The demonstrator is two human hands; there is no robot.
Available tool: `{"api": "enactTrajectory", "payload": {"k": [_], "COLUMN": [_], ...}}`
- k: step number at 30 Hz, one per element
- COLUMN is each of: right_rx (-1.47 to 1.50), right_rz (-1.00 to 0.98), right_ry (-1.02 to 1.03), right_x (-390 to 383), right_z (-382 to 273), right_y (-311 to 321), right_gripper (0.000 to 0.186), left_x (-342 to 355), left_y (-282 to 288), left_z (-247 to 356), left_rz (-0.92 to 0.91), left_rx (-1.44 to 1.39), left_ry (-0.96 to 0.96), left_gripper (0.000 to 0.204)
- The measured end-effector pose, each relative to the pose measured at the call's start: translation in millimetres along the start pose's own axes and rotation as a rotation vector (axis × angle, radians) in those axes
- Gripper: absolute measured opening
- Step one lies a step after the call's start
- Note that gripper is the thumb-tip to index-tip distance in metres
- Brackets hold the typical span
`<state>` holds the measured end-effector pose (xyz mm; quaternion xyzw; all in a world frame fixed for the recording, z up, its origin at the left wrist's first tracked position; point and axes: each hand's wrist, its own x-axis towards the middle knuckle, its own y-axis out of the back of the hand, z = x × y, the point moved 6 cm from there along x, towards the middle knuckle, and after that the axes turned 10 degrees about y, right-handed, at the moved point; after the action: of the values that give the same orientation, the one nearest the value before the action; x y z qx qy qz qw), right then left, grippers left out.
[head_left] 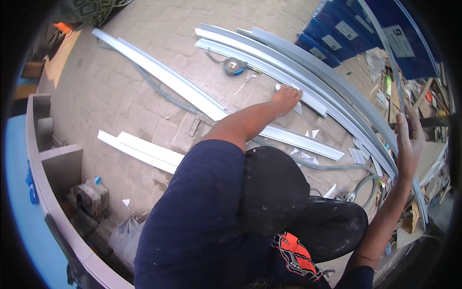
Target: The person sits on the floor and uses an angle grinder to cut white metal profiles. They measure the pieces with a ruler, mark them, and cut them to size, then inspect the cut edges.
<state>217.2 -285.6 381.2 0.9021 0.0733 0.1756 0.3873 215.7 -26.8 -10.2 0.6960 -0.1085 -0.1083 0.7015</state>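
Observation:
My left hand [287, 98] reaches forward with its fingers curled over a small white offcut [298, 107], beside a bundle of long white and grey metal profiles [269, 62]. Parts of the offcut stick out around the fingers. At the right, my raised right hand [409, 137] has its fingers closed round a long thin grey strip [389, 53]. That strip runs upward past blue boxes and out of view. A tape measure [234, 66] in black and blue lies on the paving, left of my left hand.
More white profiles lie at left [159, 72] and near my legs [139, 151]. A grey hose [332, 166] winds between small triangular scraps [306, 157]. Blue boxes [337, 33] stand at the far right, above piled debris [433, 101]. A dusty motor-like block [91, 197] sits lower left.

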Motion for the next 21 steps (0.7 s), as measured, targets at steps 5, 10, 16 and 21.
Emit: {"api": "enactTrajectory", "payload": {"k": [5, 10, 16, 21], "right_rx": [0.048, -0.002, -0.005, 0.073], "right_rz": [-0.045, -0.126, -0.035, -0.082], "right_ry": [-0.004, 0.083, -0.081, -0.035], "right_x": [-1, -8, -15, -11], "right_z": [21, 12, -5, -17], "right_y": [-19, -27, -17, -26], "right_gripper": [0.049, 0.047, 0.049, 0.051], "left_x": [15, 29, 20, 10], "left_y": [7, -11, -33, -24], "left_z": [2, 6, 0, -17], "left_rz": [0.064, -0.033, -0.087, -0.079], "left_rx": [-0.072, -0.132, -0.22, -0.352], "left_ry": [0.111, 0.086, 0.143, 0.062], "left_gripper": [0.042, 0.043, 0.064, 0.042]}}
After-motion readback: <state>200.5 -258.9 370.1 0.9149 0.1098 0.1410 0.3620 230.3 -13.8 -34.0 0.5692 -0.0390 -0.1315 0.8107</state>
